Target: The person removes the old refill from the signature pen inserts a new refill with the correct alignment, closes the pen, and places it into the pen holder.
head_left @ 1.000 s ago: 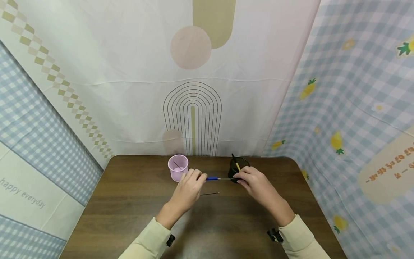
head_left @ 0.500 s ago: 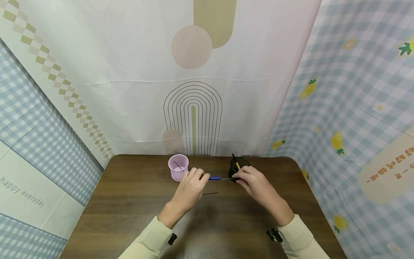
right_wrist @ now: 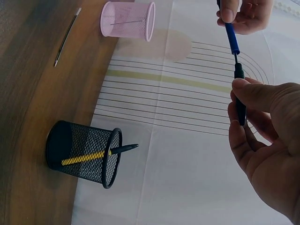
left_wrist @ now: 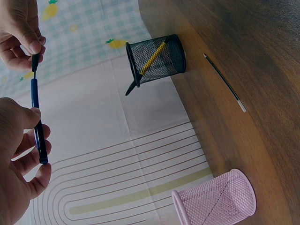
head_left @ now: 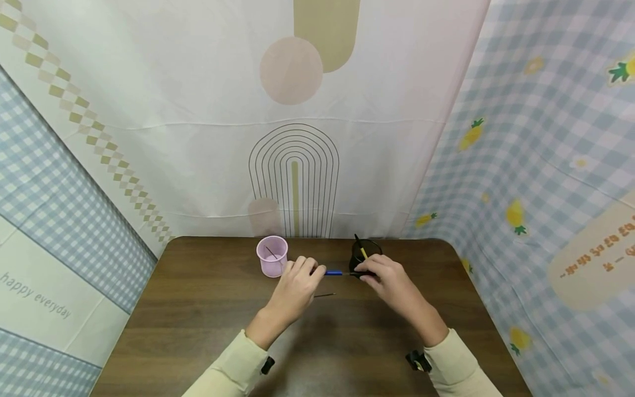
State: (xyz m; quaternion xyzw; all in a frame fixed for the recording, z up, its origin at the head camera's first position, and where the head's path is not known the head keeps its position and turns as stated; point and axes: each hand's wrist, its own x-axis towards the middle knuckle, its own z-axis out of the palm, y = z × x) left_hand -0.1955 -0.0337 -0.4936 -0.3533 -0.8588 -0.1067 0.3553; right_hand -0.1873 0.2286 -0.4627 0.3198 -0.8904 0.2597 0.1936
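Note:
My left hand (head_left: 296,286) grips the blue pen barrel (left_wrist: 35,96) between thumb and fingers. Facing it, my right hand (head_left: 392,278) pinches the pen's black front section (right_wrist: 239,72), which tapers to a point. A short stretch of thin refill (right_wrist: 236,58) shows in the gap, running from the blue barrel to the black piece. Both parts are held nearly in line above the table. Behind my right hand stands a black mesh pen cup (left_wrist: 176,54) with a yellow-and-black pen (left_wrist: 152,61) leaning in it.
A pink mesh cup (head_left: 272,264) stands behind my left hand, with a thin dark refill (right_wrist: 126,22) inside. Another refill (left_wrist: 225,82) lies on the brown wooden table (head_left: 198,320). Printed cloth (head_left: 208,165) hangs behind the table.
My left hand has moved slightly right with the blue barrel, so the gap to the black section is narrower and less refill shows. My right hand stays nearly still.

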